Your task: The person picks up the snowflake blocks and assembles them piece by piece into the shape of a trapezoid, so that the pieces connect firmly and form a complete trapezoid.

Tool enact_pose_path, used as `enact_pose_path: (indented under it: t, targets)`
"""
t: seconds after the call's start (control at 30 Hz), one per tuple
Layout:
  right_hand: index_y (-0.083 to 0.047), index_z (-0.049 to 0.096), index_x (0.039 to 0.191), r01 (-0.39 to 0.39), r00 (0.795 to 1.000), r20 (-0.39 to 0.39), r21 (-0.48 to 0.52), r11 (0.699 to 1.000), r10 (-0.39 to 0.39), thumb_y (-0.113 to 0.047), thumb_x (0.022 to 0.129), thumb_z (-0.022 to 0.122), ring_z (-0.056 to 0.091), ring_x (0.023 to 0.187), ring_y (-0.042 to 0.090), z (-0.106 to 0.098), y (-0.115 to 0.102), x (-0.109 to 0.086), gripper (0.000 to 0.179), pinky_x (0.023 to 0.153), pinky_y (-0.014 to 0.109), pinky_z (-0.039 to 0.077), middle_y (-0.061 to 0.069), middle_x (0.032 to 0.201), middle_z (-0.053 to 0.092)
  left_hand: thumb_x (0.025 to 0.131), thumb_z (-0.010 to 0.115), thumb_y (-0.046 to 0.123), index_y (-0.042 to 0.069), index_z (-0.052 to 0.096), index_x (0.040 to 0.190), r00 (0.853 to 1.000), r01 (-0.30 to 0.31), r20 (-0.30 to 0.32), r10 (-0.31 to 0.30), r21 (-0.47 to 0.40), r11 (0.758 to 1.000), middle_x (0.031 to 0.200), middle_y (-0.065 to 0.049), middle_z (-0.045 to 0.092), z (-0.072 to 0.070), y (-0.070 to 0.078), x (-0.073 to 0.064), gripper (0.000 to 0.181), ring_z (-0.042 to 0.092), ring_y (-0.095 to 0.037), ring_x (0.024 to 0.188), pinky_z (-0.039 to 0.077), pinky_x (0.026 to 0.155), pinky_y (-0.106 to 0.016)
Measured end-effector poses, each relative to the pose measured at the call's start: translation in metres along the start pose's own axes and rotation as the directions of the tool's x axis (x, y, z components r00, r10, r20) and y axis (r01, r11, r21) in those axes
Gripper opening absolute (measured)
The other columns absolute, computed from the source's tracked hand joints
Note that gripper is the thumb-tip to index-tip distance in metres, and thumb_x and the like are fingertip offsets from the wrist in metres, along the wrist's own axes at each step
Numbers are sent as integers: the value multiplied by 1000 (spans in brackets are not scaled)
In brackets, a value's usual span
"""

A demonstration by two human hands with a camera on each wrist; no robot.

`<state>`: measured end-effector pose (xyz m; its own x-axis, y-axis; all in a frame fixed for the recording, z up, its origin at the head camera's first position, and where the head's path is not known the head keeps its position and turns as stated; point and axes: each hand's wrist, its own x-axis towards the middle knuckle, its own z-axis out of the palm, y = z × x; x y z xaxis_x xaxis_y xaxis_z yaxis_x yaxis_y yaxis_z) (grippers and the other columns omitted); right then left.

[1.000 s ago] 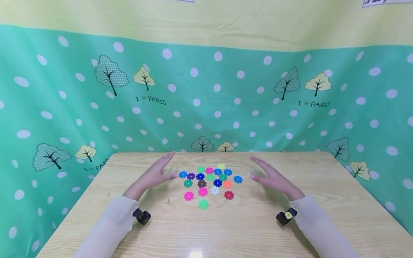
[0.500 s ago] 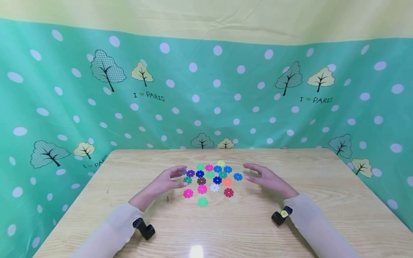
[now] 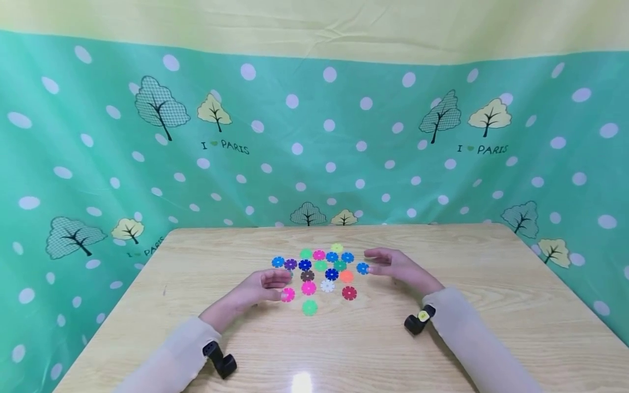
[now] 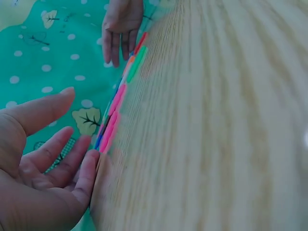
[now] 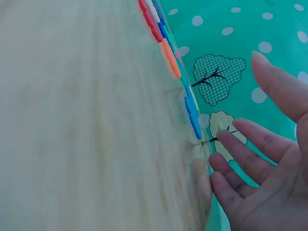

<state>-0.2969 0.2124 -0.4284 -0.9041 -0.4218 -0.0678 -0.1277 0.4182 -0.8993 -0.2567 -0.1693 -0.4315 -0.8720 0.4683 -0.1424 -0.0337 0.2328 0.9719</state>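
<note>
Several notched plastic discs in many colours lie flat in a loose cluster at mid-table. My left hand (image 3: 262, 287) is at the cluster's left side, fingers loosely bent, its thumb tip overlapping a pink disc (image 3: 288, 295) in the head view. On the opposite side is my right hand (image 3: 395, 266), its thumb right at the edge of a blue disc (image 3: 363, 268). A light green disc (image 3: 310, 308) lies nearest me, and a yellow one (image 3: 336, 248) farthest away. Both wrist views show the palms holding nothing: left hand (image 4: 48, 168), right hand (image 5: 267, 173).
The discs rest on a pale wooden table (image 3: 314, 349). Behind it and along both sides hangs a green dotted cloth (image 3: 275, 142) with printed trees. A small black camera (image 3: 220, 360) is strapped to the left wrist, another camera (image 3: 417, 321) to the right.
Both hands have moved inward to the discs, the left also nearer to me, and their fingers have relaxed from straighter. The discs have stayed in place; the head view has tilted slightly.
</note>
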Motion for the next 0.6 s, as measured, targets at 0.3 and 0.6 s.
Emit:
enact_pose_path:
  t: [0.3,0.6]
  targets:
    - [-4,47,136,64,994,84,-13,998,-63,-20,83,72,43,127,33,-4,8,14,61,108,48,32,13,138,48,75,71,-1,-1,54,127,1000,-31,1,31,81,996,127,-17,57,0,-7,1,54,53,-29,116,47,95,-31]
    - [-5,52,132,116,990,85,-62,991,-110,-17,83,72,52,116,27,-5,16,19,55,100,42,41,12,132,55,75,73,0,-1,56,126,994,-113,22,111,191,975,125,-18,59,-1,-10,0,54,56,-27,106,50,84,-22]
